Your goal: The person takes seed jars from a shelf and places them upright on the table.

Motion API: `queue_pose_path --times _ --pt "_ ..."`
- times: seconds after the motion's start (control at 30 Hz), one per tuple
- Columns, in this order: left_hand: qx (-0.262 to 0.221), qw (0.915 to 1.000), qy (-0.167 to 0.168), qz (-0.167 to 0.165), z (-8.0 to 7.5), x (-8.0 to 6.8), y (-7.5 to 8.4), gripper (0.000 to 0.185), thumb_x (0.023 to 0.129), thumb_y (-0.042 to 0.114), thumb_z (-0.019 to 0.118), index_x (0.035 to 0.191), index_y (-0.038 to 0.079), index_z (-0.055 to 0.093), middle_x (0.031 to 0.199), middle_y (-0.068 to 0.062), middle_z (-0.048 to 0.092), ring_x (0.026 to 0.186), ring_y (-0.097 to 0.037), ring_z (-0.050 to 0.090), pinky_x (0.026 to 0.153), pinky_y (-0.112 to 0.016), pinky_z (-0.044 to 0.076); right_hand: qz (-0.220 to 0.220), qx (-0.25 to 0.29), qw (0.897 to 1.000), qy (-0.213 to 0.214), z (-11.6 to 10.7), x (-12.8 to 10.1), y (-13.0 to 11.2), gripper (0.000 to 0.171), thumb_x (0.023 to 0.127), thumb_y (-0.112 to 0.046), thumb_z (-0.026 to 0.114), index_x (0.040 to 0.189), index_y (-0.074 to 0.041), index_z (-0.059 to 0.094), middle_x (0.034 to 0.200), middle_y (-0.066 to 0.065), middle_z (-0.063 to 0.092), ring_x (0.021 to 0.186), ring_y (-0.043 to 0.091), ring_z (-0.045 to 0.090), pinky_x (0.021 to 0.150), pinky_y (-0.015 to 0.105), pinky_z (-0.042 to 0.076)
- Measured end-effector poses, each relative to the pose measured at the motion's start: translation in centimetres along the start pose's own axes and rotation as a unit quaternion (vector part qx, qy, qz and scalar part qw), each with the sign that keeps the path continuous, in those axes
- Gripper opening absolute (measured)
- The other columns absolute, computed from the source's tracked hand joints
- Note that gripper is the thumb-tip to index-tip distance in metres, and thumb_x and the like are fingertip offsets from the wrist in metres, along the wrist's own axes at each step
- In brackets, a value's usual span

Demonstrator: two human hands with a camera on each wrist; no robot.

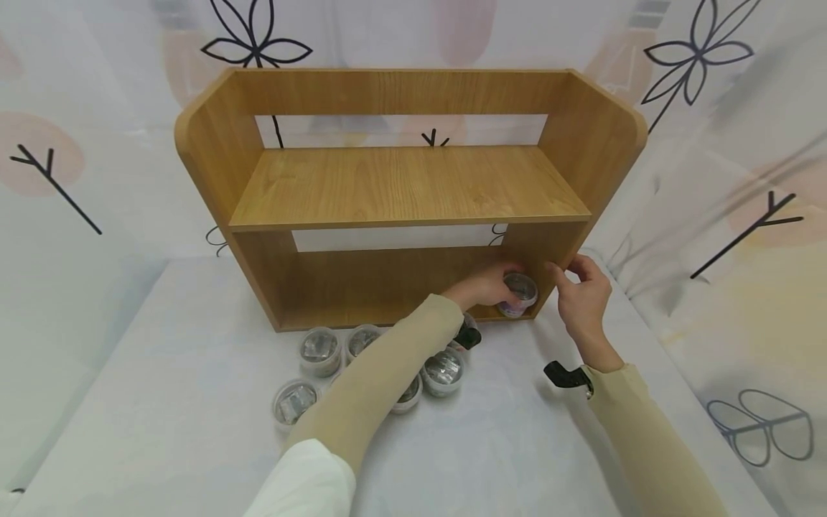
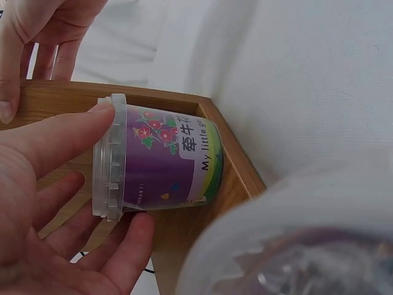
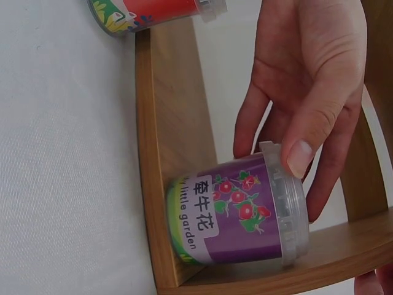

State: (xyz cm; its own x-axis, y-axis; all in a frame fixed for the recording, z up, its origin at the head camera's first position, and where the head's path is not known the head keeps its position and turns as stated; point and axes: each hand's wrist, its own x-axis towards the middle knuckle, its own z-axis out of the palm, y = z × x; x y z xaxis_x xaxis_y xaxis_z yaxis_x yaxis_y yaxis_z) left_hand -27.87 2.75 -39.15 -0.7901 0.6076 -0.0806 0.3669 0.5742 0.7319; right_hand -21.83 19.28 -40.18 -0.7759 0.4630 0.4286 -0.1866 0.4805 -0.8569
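Note:
A clear-lidded plastic tub (image 1: 520,293) stands in the lower right corner of the wooden shelf unit (image 1: 413,187). Its purple label (image 2: 163,153) carries red flowers and the words "My little garden". My left hand (image 1: 481,289) holds the tub around its lid, thumb on one side of the rim and fingers on the other. Outside the unit, my right hand (image 1: 584,305) grips the front edge of the right side panel (image 1: 549,262) between thumb and fingers. In the left wrist view, that right hand (image 2: 52,37) shows behind the panel.
Several more lidded tubs (image 1: 319,350) stand on the white tabletop before the unit, partly hidden by my left sleeve (image 1: 381,373). One with a red label (image 3: 159,7) shows in the right wrist view. The unit's upper board (image 1: 407,183) overhangs the lower compartment. Patterned cloth hangs behind.

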Motion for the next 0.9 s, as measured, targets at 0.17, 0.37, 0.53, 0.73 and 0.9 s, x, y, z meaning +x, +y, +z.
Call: queue_pose_path --times 0.17,0.37,0.53,0.73,0.9 --pt "0.0 1.0 -0.001 -0.005 -0.1 -0.2 0.0 0.067 0.08 0.018 0.085 0.141 0.016 0.055 0.138 -0.001 0.056 0.124 -0.015 0.051 0.101 -0.026 0.043 0.005 -0.004 1.0 0.0 0.1 0.0 0.0 0.034 0.091 -0.026 0.074 0.114 -0.002 0.07 0.104 0.009 0.069 0.105 0.014 0.061 0.098 0.03 0.046" --pt "-0.022 0.9996 -0.016 0.003 -0.6 -0.6 -0.2 0.066 0.08 0.019 0.085 0.139 0.015 0.056 0.136 0.0 0.058 0.121 -0.014 0.053 0.098 -0.025 0.045 0.003 -0.007 1.0 -0.001 0.0 0.0 0.0 0.034 0.091 -0.026 0.074 0.114 -0.002 0.069 0.104 0.009 0.069 0.106 0.013 0.061 0.101 0.032 0.046" --pt "-0.016 0.999 -0.028 0.03 -1.1 -0.8 0.1 0.068 0.079 0.025 0.086 0.138 0.011 0.057 0.135 -0.001 0.06 0.12 -0.012 0.055 0.097 -0.021 0.044 0.0 -0.005 1.0 0.007 0.0 0.0 0.0 0.031 0.09 -0.023 0.076 0.111 -0.001 0.07 0.1 0.006 0.07 0.102 0.01 0.062 0.098 0.029 0.047" --pt "-0.003 0.9975 -0.046 0.053 -1.8 -1.7 0.7 0.067 0.079 0.03 0.086 0.137 0.01 0.058 0.133 -0.001 0.062 0.115 -0.012 0.056 0.093 -0.019 0.045 0.008 -0.008 1.0 0.006 0.0 -0.1 -0.2 0.031 0.09 -0.022 0.075 0.112 -0.001 0.07 0.102 0.008 0.07 0.104 0.013 0.063 0.099 0.03 0.047" --pt "0.006 0.9965 -0.058 0.06 -2.4 -3.1 1.0 0.066 0.079 0.03 0.086 0.136 0.01 0.059 0.133 -0.001 0.061 0.115 -0.011 0.056 0.092 -0.02 0.046 0.005 -0.01 1.0 0.005 0.0 0.0 -0.2 0.031 0.091 -0.023 0.075 0.112 -0.001 0.07 0.103 0.009 0.07 0.105 0.013 0.062 0.097 0.028 0.047"
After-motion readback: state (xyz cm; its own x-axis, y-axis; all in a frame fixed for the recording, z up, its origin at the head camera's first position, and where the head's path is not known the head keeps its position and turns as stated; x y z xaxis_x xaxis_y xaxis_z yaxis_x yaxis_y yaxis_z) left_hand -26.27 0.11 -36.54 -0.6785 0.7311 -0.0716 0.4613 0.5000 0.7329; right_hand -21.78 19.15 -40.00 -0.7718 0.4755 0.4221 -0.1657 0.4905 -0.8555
